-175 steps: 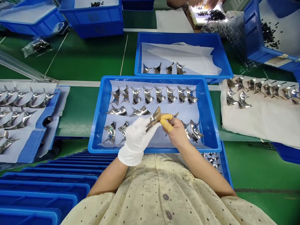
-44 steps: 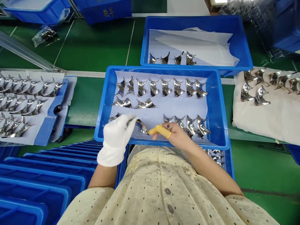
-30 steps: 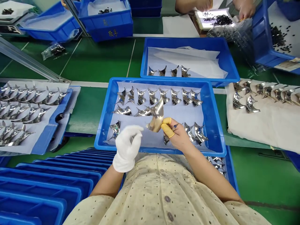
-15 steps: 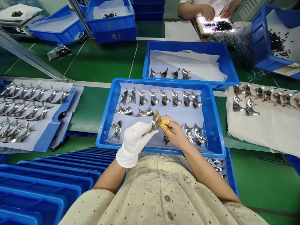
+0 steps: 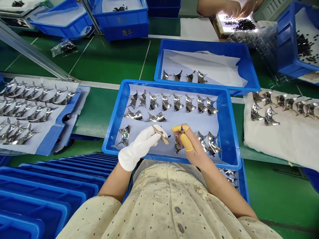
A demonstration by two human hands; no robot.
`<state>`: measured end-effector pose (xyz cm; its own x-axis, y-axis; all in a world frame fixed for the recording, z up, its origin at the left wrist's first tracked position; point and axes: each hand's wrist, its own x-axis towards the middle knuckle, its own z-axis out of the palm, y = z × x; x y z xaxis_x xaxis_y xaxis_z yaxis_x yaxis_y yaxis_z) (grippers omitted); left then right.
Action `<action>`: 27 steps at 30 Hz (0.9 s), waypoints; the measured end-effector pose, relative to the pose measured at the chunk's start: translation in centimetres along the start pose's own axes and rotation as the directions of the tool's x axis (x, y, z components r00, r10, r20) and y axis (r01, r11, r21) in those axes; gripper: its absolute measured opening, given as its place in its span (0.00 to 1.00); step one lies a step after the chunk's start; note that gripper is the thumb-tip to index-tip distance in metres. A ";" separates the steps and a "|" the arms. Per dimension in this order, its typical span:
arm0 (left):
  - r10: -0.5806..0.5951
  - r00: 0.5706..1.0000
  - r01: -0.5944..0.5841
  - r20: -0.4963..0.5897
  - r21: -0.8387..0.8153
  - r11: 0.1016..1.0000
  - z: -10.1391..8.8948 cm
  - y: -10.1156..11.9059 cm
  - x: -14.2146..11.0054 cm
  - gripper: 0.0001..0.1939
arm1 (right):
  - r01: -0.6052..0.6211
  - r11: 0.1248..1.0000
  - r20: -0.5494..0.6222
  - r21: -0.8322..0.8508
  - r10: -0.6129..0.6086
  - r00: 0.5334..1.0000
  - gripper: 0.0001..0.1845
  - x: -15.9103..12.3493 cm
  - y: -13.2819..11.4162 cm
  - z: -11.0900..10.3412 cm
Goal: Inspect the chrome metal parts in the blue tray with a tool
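My left hand (image 5: 136, 149), in a white glove, is closed on a curved shiny metal piece (image 5: 161, 135) with pointed corners, held tilted above the blue tray (image 5: 113, 114). Just to its right is my right hand (image 5: 193, 146), with yellow finger cots on thumb and forefinger. Those fingers are curled around a slim, dark pen-like tool (image 5: 169, 136), mostly hidden, whose tip points toward the metal piece. In the lined tray lie similar metal pieces (image 5: 178, 102) in a back row, two lower at the left, and others near the front.
Behind stands another blue tray (image 5: 249, 71) with several pieces. More pieces lie on a board (image 5: 51, 132) at left and a cloth (image 5: 281, 139) at right. Stacked blue trays (image 5: 50, 199) fill the lower left. Across the bench a co-worker's hands (image 5: 239, 8) handle small dark parts.
My right hand has come off the metal piece and moved slightly right. My left hand has lowered and turned the piece flatter. The view has shifted a little.
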<state>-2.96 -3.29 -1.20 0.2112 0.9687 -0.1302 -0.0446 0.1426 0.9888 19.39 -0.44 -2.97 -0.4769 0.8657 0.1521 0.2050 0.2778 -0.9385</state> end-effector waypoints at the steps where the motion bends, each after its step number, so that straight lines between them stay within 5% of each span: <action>1: 0.010 0.999 -0.011 0.036 0.020 1.000 -0.2 -0.1 0.0 0.18 | 0.049 0.999 -0.024 -0.017 -0.049 0.998 0.15 0.0 -0.4 0.0; 6: 0.050 0.994 -0.054 0.093 0.045 0.998 -0.7 -1.2 -0.1 0.16 | 0.203 0.974 -0.029 -0.097 -0.207 0.978 0.16 -0.2 -1.7 0.9; 17: 0.187 0.979 -0.192 0.084 0.061 0.979 -0.6 -1.4 -0.1 0.13 | 0.113 0.994 -0.138 -0.013 -0.114 0.984 0.14 -1.1 -1.5 2.2; 27: 0.300 0.947 -0.314 0.111 0.133 0.940 -0.6 -1.7 -0.1 0.10 | 0.210 0.977 -0.259 -0.047 -0.215 0.942 0.13 -1.0 -1.5 2.2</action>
<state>-3.44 -3.49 -2.90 0.2951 0.9380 0.1817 0.0222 -0.1968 0.9802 17.66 -2.70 -2.40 -0.2718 0.8634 0.4250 0.1402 0.4725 -0.8701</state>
